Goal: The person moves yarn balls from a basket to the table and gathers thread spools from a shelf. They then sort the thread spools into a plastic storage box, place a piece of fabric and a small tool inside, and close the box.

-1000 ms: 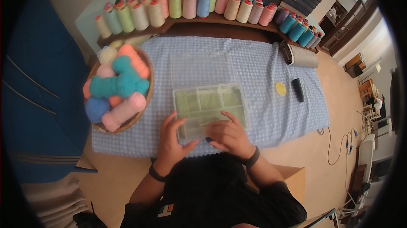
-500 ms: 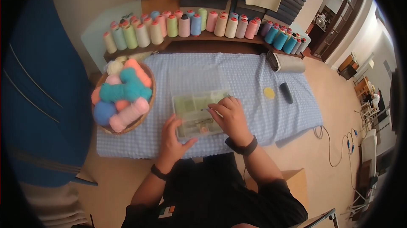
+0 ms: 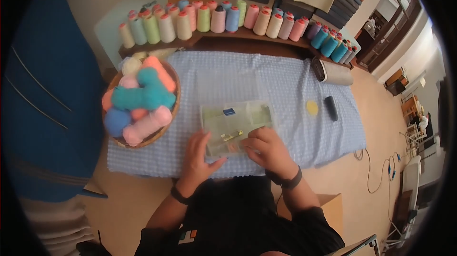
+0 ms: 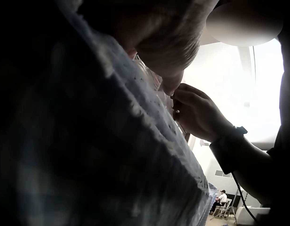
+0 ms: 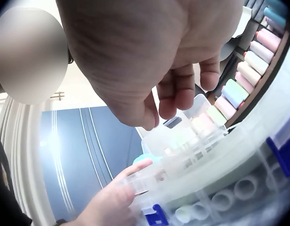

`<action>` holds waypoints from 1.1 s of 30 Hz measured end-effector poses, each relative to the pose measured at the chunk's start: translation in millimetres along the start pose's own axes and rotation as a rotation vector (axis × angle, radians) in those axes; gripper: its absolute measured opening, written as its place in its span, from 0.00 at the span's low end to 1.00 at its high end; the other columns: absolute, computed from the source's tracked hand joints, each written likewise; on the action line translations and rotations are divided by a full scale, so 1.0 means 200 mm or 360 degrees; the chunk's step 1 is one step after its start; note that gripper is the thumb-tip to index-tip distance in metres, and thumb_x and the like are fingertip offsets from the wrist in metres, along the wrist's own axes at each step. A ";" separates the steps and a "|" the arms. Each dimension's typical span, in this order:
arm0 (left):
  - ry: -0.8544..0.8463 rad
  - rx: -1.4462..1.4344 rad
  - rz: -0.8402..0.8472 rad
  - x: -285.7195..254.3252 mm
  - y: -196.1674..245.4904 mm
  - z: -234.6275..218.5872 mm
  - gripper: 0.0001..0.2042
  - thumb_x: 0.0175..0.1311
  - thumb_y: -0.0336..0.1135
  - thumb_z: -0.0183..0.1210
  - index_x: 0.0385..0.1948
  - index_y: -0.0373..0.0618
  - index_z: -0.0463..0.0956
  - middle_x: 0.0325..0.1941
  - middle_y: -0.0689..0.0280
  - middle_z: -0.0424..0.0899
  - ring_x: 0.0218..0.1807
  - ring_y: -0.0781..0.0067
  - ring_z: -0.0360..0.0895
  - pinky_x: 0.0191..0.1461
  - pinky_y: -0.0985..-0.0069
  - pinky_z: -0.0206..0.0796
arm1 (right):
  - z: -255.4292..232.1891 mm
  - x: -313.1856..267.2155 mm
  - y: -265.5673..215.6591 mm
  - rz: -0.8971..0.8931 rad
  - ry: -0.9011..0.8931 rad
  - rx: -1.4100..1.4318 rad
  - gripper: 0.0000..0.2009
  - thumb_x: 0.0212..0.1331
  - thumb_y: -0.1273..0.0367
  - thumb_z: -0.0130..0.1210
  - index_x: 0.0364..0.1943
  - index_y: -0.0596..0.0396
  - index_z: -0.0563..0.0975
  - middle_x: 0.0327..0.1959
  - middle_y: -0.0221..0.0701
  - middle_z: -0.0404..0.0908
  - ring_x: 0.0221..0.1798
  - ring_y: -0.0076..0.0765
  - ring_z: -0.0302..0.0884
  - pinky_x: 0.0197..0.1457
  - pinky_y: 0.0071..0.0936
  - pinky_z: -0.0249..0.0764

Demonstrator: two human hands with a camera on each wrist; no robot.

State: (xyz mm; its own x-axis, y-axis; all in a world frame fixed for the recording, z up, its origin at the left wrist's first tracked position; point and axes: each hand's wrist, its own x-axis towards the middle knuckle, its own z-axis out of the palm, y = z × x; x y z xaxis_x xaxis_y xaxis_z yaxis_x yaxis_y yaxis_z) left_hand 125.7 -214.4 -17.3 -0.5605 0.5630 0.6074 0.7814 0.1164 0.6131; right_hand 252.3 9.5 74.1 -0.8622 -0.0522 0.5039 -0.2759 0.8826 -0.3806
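Observation:
A clear plastic compartment box, pale green inside, sits on the table with its clear lid folded back. My left hand rests at its front left corner, fingers fairly straight and thumb spread. Over the front right part is my right hand, fingers bent down toward the compartments. In the right wrist view, thumb and fingertips stand slightly apart with nothing visible between them. A small dark blue rectangular piece lies toward the back of the box. Near the middle are a yellowish metal piece and, in front, a small orange item.
A wicker basket of yarn balls stands left on the checked cloth. To the right lie a yellow disc, a dark cylindrical object and a fabric roll. Several thread cones line the back shelf.
The right hand, holding a small dark piece over the box's middle half a second ago, has moved toward the front right. A dark blue piece now shows in the box's back part.

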 end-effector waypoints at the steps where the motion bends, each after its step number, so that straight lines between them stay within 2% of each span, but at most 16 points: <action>1: -0.0005 -0.0005 0.0003 0.00 0.01 0.00 0.47 0.49 0.35 0.82 0.74 0.40 0.67 0.72 0.48 0.72 0.74 0.40 0.70 0.75 0.48 0.66 | 0.00 -0.02 -0.01 0.0012 -0.0046 0.0017 0.15 0.55 0.72 0.71 0.48 0.47 0.85 0.43 0.27 0.82 0.48 0.39 0.81 0.53 0.38 0.74; 4: -0.0053 0.0034 -0.0004 0.02 0.01 -0.01 0.47 0.48 0.35 0.83 0.74 0.40 0.67 0.72 0.48 0.72 0.74 0.40 0.69 0.75 0.48 0.65 | 0.00 0.01 -0.02 0.0027 -0.0088 0.0028 0.13 0.54 0.72 0.71 0.44 0.47 0.86 0.41 0.26 0.81 0.46 0.37 0.81 0.51 0.36 0.73; 10: -0.0032 0.0034 0.0034 0.00 -0.01 -0.01 0.48 0.48 0.36 0.84 0.74 0.41 0.67 0.72 0.48 0.72 0.73 0.40 0.70 0.75 0.47 0.65 | 0.05 0.05 0.08 0.0132 0.0034 -0.0079 0.11 0.54 0.71 0.71 0.43 0.46 0.87 0.39 0.25 0.79 0.45 0.36 0.80 0.51 0.36 0.72; 19: -0.0050 0.0070 0.0064 -0.01 -0.01 0.00 0.49 0.48 0.37 0.84 0.75 0.41 0.67 0.72 0.48 0.72 0.71 0.42 0.71 0.73 0.50 0.68 | 0.00 0.13 0.08 0.0101 -0.0250 -0.0091 0.09 0.54 0.72 0.69 0.40 0.46 0.88 0.37 0.27 0.77 0.43 0.37 0.78 0.57 0.37 0.72; 25: -0.0051 0.0064 0.0045 -0.02 -0.02 0.00 0.49 0.48 0.36 0.84 0.75 0.41 0.67 0.71 0.48 0.71 0.71 0.42 0.71 0.72 0.50 0.69 | -0.01 0.13 0.09 0.0121 -0.0312 -0.0148 0.07 0.56 0.70 0.68 0.39 0.47 0.87 0.38 0.27 0.76 0.45 0.38 0.79 0.60 0.38 0.72; 28: -0.0048 0.0067 0.0051 -0.02 -0.02 0.00 0.49 0.47 0.36 0.84 0.75 0.41 0.67 0.71 0.48 0.71 0.71 0.42 0.71 0.72 0.50 0.69 | 0.01 0.12 0.08 0.0083 -0.0266 -0.0200 0.05 0.57 0.67 0.69 0.36 0.47 0.88 0.36 0.27 0.77 0.43 0.37 0.79 0.55 0.36 0.72; 33: -0.0052 0.0088 0.0073 -0.02 -0.01 0.00 0.49 0.46 0.36 0.85 0.75 0.41 0.67 0.71 0.48 0.71 0.70 0.42 0.71 0.72 0.50 0.69 | -0.01 0.11 0.08 0.0135 -0.0288 -0.0140 0.05 0.57 0.67 0.69 0.36 0.49 0.85 0.38 0.28 0.77 0.45 0.38 0.79 0.57 0.38 0.72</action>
State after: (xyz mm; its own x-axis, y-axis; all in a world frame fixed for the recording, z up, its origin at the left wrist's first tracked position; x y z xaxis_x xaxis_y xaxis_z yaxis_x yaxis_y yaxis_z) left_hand 126.2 -216.7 -21.0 -0.5152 0.5951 0.6168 0.8204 0.1342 0.5558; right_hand 229.4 22.6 80.2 -0.9451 -0.0517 0.3226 -0.1675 0.9244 -0.3426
